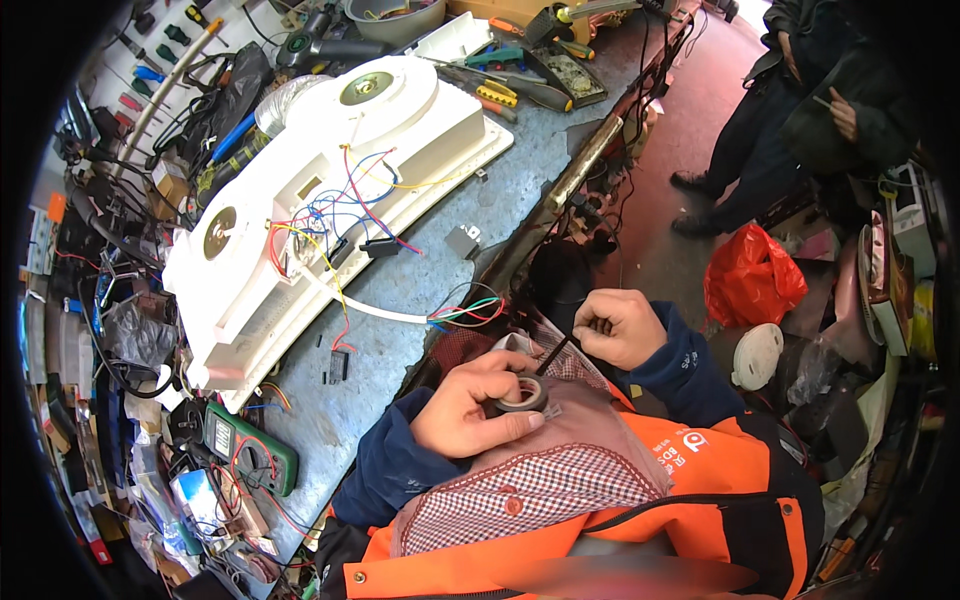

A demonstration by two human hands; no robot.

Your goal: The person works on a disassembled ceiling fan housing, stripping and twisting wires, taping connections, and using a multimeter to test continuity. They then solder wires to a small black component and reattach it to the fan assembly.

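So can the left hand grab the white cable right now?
Probably not freely: the left hand holds a tape roll, with a dark strip stretched to the right hand. The way to the white cable itself looks open.

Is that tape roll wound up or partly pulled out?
Partly pulled out: a dark strip stretches from the tape roll in the left hand to the right hand.

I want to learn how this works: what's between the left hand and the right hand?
A short dark strip of tape, seen in the head view, runs from the roll in the left hand to the right hand.
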